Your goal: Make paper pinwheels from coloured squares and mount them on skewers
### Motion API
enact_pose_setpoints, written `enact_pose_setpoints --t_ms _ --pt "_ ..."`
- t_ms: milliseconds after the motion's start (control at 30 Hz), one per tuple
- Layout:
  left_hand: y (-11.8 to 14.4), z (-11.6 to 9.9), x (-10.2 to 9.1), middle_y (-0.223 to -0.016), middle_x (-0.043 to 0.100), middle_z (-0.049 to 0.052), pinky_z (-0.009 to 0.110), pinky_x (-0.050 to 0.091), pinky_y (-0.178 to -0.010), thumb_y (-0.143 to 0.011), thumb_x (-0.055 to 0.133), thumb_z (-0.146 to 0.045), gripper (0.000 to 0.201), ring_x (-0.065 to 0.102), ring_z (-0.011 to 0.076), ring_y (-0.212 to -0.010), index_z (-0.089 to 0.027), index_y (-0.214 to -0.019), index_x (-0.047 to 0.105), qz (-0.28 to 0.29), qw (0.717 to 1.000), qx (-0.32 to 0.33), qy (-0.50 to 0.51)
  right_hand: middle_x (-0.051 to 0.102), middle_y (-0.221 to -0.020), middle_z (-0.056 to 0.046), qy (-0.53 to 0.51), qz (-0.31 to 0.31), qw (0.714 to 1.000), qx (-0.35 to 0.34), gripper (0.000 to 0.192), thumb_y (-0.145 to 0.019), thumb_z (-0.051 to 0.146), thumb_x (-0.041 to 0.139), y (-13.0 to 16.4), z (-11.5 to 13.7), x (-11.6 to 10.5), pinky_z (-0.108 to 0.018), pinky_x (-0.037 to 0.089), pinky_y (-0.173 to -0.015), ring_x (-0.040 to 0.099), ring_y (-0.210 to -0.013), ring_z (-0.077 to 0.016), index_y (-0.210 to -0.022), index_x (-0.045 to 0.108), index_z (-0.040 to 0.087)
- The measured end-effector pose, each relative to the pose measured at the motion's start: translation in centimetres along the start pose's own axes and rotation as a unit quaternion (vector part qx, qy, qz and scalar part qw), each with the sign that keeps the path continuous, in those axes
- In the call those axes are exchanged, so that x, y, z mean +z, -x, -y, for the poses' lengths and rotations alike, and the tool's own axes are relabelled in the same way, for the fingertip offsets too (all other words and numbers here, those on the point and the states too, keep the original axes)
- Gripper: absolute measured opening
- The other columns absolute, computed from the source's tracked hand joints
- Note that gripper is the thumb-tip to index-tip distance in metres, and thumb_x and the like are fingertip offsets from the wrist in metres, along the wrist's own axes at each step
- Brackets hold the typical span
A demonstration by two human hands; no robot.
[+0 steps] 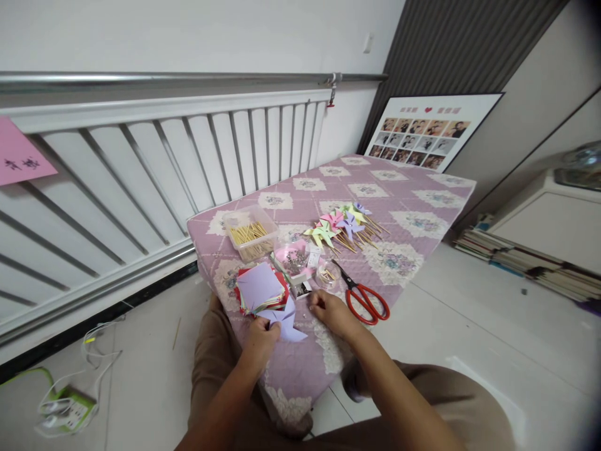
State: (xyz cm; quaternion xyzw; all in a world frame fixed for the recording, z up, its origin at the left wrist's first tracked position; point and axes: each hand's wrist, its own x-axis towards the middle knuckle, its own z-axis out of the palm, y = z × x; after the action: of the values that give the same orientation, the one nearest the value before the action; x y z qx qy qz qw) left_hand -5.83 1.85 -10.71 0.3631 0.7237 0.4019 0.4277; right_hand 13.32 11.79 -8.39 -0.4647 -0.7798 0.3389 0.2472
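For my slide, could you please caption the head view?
A lilac paper pinwheel in the left hand, the right hand beside red-handled scissors, pinwheels on sticks beyond.

Matt paper pinwheel (292,321), clear plastic box (271,234), wooden sticks (248,233), quilted cloth tablecloth (288,371), glossy metal pipe (188,78)

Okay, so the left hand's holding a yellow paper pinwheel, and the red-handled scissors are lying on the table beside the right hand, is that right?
Not quite: the paper pinwheel in the left hand is light purple, not yellow, as the head view shows. The rest stands.
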Motion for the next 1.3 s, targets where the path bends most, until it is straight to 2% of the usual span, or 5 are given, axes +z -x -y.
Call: enact_pose_setpoints --t_ms 200,367,567,900,1300 --pt "-0.1 0.2 -0.1 -0.05 0.054 -0.002 0.023 0.029 -0.045 -0.072 0.053 -0.032 0.019 0.043 0.0107 -0.044 -0.017 -0.061 0.057 -0.003 1.0 -0.01 -0.017 0.052 -0.063 0.004 -0.023 -0.043 0.999 0.013 0.01 -0.079 0.022 0.045 0.5 -0.9 0.3 -0.022 0.037 -0.055 0.046 -0.057 -0.0125 -0.075 0.054 0.019" --pt "0.1 0.0 -0.1 -0.049 0.054 -0.002 0.023 0.03 -0.045 -0.072 0.053 -0.032 0.02 0.044 0.0108 -0.044 -0.018 -0.059 0.055 -0.008 0.999 -0.021 -0.024 0.051 -0.062 0.004 -0.007 -0.028 1.0 -0.006 0.013 -0.078 0.018 0.047 0.8 -1.2 0.5 -0.022 0.037 -0.056 0.048 -0.059 -0.0129 -0.068 0.055 0.02" --pt "0.4 -0.5 -0.2 -0.052 0.057 -0.003 0.022 0.032 -0.047 -0.073 0.053 -0.031 0.017 0.047 0.011 -0.047 -0.017 -0.065 0.06 -0.002 1.0 -0.005 -0.019 0.057 -0.073 0.0 0.038 -0.025 0.998 -0.033 0.01 -0.073 0.012 0.053 1.0 -1.1 0.9 -0.025 0.041 -0.066 0.054 -0.07 -0.0158 -0.07 0.059 0.019" --pt "0.1 -0.3 0.0 -0.049 0.056 -0.002 0.022 0.03 -0.044 -0.073 0.053 -0.029 0.017 0.044 0.0104 -0.043 -0.016 -0.062 0.059 -0.01 1.0 -0.016 -0.002 0.057 -0.072 -0.002 0.126 -0.054 0.99 -0.037 0.018 -0.082 0.014 0.049 1.6 0.1 1.5 -0.024 0.04 -0.065 0.054 -0.069 -0.0162 -0.069 0.06 0.019" --pt "1.3 -1.9 -0.2 -0.051 0.059 -0.001 0.022 0.035 -0.046 -0.071 0.055 -0.031 0.016 0.053 0.0127 -0.046 -0.017 -0.064 0.059 -0.006 1.0 -0.017 0.018 0.059 -0.076 -0.006 0.218 -0.076 0.972 -0.039 0.02 -0.087 0.015 0.047 2.3 -0.1 2.4 -0.027 0.039 -0.066 0.053 -0.072 -0.0188 -0.074 0.061 0.018"
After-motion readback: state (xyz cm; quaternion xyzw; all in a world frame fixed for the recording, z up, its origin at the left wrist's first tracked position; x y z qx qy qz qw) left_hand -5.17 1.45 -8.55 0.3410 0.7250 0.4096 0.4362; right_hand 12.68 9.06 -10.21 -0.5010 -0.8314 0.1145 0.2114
